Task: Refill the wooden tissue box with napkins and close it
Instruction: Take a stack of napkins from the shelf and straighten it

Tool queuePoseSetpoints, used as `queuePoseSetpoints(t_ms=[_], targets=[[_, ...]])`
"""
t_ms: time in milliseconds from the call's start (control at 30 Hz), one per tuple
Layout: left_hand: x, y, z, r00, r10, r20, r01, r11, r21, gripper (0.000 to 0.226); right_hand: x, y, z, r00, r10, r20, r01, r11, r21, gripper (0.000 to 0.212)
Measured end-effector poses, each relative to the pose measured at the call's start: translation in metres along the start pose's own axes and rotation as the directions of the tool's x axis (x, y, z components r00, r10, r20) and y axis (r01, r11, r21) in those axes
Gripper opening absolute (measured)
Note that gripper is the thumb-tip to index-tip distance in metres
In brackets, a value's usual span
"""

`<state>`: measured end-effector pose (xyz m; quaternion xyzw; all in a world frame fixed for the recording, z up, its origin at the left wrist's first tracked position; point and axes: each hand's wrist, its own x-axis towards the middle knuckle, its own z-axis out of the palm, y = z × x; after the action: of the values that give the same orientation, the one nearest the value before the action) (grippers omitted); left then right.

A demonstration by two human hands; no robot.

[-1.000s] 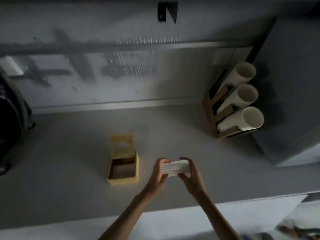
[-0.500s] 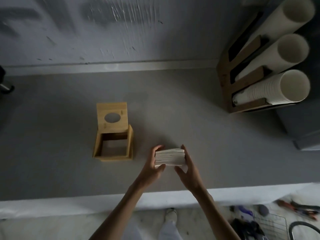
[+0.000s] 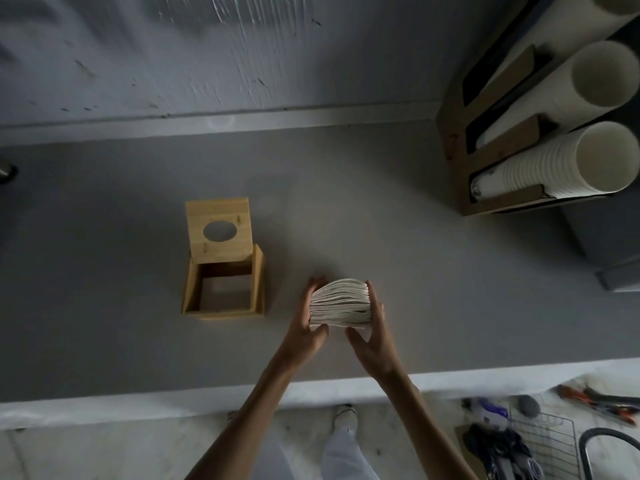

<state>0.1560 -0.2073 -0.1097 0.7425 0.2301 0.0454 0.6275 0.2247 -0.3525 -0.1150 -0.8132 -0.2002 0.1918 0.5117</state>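
Observation:
The wooden tissue box [image 3: 258, 282] stands open on the grey counter, left of centre, and its inside looks empty. Its hinged lid [image 3: 218, 216], with an oval hole, is tipped back at the far side. To the right of the box, a thick stack of white napkins [image 3: 340, 303] sits between both palms, low over the counter or on it. My left hand [image 3: 306, 327] presses the stack's left side. My right hand [image 3: 372, 332] presses its right side.
A wooden cup dispenser [image 3: 498, 140] holding three stacks of white paper cups stands at the back right. A grey wall [image 3: 242, 46] runs behind the counter. The counter's white front edge [image 3: 138, 403] lies below my arms. Tools and a wire basket [image 3: 540, 441] lie on the floor at the right.
The napkin stack, held in both hands, has come lower toward the counter. The view has tilted down and drawn nearer to the counter. The box has not moved.

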Motion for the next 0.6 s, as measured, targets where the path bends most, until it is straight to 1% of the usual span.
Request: queuePoseSetpoints(t_ms=[67, 133, 167, 200, 233, 300, 367, 433, 500, 600], targets=[[0.0, -0.001, 0.001, 1.0, -0.003, -0.01, 0.003, 1.0, -0.008, 0.079, -0.002, 0.001, 0.0, 1.0, 0.011, 0.008, -0.011, 1.0, 0.002, 0.089], [0.0, 0.0, 0.001, 1.0, -0.002, -0.014, 0.002, 1.0, -0.014, 0.069, -0.006, -0.002, -0.002, 1.0, 0.012, 0.007, -0.011, 1.0, -0.023, 0.089], [-0.001, -0.001, 0.001, 1.0, -0.001, -0.009, 0.001, 1.0, -0.017, 0.064, -0.007, -0.005, -0.003, 1.0, 0.001, -0.005, -0.002, 0.997, -0.071, 0.091], [-0.002, -0.001, 0.0, 1.0, 0.002, -0.006, -0.002, 1.0, -0.014, 0.062, -0.008, -0.01, -0.005, 1.0, -0.013, -0.025, 0.008, 0.987, -0.158, 0.093], [-0.003, 0.0, 0.0, 1.0, 0.004, -0.006, -0.004, 1.0, -0.006, 0.06, -0.009, -0.016, -0.005, 0.998, -0.033, -0.054, 0.017, 0.962, -0.274, 0.097], [-0.004, 0.002, -0.001, 0.999, 0.03, -0.012, -0.03, 0.999, 0.02, 0.062, -0.014, -0.036, -0.004, 0.992, -0.105, -0.076, 0.053, 0.862, -0.504, 0.1], [-0.004, 0.002, -0.001, 0.995, 0.097, -0.013, -0.096, 0.993, 0.065, 0.061, -0.018, -0.054, 0.003, 0.987, -0.155, -0.038, 0.095, 0.764, -0.638, 0.096], [-0.003, 0.002, -0.002, 0.992, 0.125, 0.008, -0.125, 0.991, 0.054, 0.056, -0.018, -0.058, 0.014, 0.988, -0.153, 0.005, 0.111, 0.695, -0.711, 0.092], [-0.002, 0.007, -0.003, 0.991, 0.132, 0.015, -0.133, 0.99, 0.043, 0.058, -0.016, -0.057, 0.023, 0.991, -0.13, 0.042, 0.117, 0.645, -0.755, 0.092], [-0.003, 0.01, -0.002, 0.991, 0.132, 0.007, -0.133, 0.991, 0.031, 0.058, -0.017, -0.054, 0.027, 0.994, -0.096, 0.048, 0.097, 0.612, -0.785, 0.089]])
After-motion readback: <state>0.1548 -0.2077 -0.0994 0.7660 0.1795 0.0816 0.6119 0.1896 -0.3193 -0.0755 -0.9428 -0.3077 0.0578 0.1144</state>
